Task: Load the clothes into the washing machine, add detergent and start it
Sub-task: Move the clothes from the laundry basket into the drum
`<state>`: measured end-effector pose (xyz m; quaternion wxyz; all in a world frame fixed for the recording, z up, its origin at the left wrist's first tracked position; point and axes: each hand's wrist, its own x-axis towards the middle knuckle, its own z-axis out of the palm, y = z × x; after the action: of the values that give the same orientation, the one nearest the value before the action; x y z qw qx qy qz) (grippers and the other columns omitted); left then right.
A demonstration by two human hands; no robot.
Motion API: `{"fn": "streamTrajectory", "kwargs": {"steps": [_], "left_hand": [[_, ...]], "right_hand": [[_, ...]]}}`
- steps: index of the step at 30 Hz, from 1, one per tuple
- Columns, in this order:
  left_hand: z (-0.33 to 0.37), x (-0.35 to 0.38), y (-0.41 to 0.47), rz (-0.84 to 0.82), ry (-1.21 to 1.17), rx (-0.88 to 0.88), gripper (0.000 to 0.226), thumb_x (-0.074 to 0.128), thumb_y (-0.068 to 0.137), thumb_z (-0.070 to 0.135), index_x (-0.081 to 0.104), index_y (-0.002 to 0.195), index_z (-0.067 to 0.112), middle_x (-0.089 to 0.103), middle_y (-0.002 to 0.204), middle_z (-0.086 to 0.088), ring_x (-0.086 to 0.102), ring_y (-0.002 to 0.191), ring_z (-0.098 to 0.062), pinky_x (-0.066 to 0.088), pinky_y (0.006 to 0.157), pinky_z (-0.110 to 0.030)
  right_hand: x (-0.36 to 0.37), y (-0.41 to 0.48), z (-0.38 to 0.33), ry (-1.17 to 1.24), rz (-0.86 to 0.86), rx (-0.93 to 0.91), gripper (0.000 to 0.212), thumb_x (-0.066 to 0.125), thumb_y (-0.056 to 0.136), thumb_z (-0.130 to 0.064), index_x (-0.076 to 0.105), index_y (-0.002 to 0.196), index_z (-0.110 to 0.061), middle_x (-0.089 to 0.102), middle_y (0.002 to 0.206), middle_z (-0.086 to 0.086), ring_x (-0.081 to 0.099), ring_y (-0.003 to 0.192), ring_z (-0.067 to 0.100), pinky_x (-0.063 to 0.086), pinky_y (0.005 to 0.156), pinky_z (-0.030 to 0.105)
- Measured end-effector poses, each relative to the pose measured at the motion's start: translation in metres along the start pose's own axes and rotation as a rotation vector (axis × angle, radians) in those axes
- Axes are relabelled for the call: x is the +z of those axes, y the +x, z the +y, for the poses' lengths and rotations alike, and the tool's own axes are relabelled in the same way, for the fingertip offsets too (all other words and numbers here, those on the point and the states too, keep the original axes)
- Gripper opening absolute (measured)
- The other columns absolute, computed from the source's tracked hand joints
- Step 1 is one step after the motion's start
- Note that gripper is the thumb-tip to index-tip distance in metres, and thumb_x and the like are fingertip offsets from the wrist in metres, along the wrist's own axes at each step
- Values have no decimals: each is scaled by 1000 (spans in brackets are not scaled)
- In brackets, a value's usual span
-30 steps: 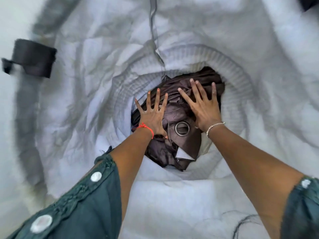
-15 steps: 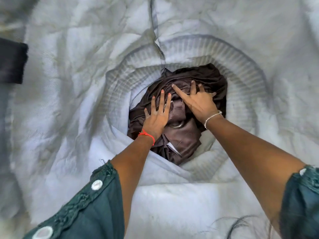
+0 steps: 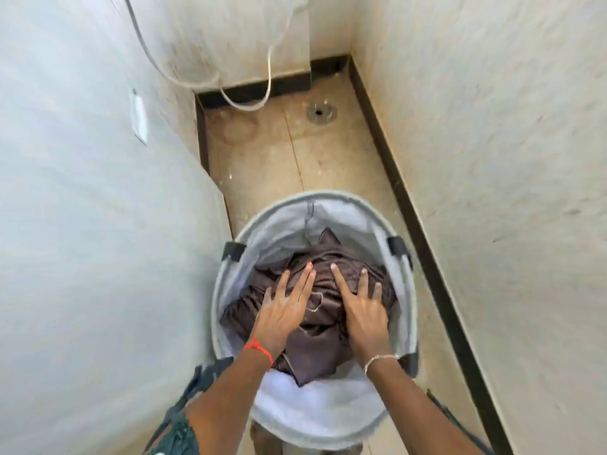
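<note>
Since the earlier frames the view has been drawn back and up out of the laundry basket. Where only its white lining filled the picture, the whole grey rim, the floor and the walls are now seen. Both hands are kept pressed on the clothes as before.

At the far left a large, pale, blurred bulk is seen, and what it is cannot be told. Just beyond it a white hose is looped down to the beige floor. The basket stands on that floor beside the bulk, and a black handle tab is fixed to its left rim. A dark green sleeve is seen at the lower left.

The left hand, with a red thread tied at its wrist, is laid flat on the clothes, its fingers straight and close together.

The clothes lie inside the basket as one heap of dark brown, slightly shiny cloth, creased and bunched. A faint ring outline is seen between the hands, and a folded corner hangs toward the near rim.

The right hand, with a thin pale bracelet, is pressed flat on the same heap, its fingers straight and spread apart. Nothing is gripped by either hand.

Further right a second black tab is seen on the rim, a metal drain is set in the floor beyond, and a dark skirting runs along the rough cream wall.
</note>
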<state>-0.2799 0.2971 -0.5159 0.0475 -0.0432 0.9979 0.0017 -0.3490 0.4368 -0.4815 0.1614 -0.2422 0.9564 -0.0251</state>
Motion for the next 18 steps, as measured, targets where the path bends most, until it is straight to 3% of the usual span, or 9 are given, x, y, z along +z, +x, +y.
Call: {"fn": "streamTrajectory", "kwargs": {"steps": [2, 4, 8, 12, 15, 18], "left_hand": [[1, -57, -10, 25, -31, 1, 67, 33, 76, 9, 22, 142, 9, 48, 141, 4, 63, 109, -26, 59, 64, -38], [1, -116, -17, 67, -43, 15, 68, 34, 76, 8, 20, 142, 10, 48, 141, 4, 63, 110, -26, 59, 64, -39], [-2, -230, -28, 149, -29, 33, 60, 35, 76, 6, 35, 135, 12, 53, 136, 5, 64, 107, -24, 60, 63, -38], [-11, -330, -43, 256, 56, 51, 60, 35, 79, 6, 31, 139, 12, 47, 142, 4, 62, 110, -27, 59, 66, -39], [-22, -400, -56, 373, 94, 35, 60, 35, 81, 1, 31, 140, 10, 42, 145, 4, 61, 112, -30, 59, 64, -38], [-38, -468, -69, 508, 148, 24, 67, 34, 80, -6, 22, 145, 8, 31, 150, 1, 55, 119, -33, 58, 68, -37]], "right_hand": [[-55, -20, -8, 10, 54, -4, 92, 69, 61, 12, 39, 136, -33, 59, 121, 29, 62, 94, 53, 51, 38, 36], [-105, -40, -13, 20, 79, 0, 97, 77, 50, 10, 47, 131, -33, 65, 112, 25, 66, 84, 50, 46, 31, 32], [-214, -83, -33, 34, 102, 23, 104, 80, 54, 3, 31, 138, -33, 58, 125, 24, 63, 97, 49, 53, 43, 35], [-311, -125, -52, 58, 193, -35, 93, 59, 73, 8, 17, 144, -35, 39, 141, 28, 49, 116, 53, 56, 63, 40], [-370, -142, -67, 114, 302, -83, 100, 64, 57, 14, 33, 140, -32, 57, 122, 31, 62, 93, 52, 53, 45, 37], [-429, -152, -88, 143, 420, -163, 101, 56, 54, 14, 28, 139, -33, 56, 123, 31, 63, 91, 48, 52, 44, 37]]}}
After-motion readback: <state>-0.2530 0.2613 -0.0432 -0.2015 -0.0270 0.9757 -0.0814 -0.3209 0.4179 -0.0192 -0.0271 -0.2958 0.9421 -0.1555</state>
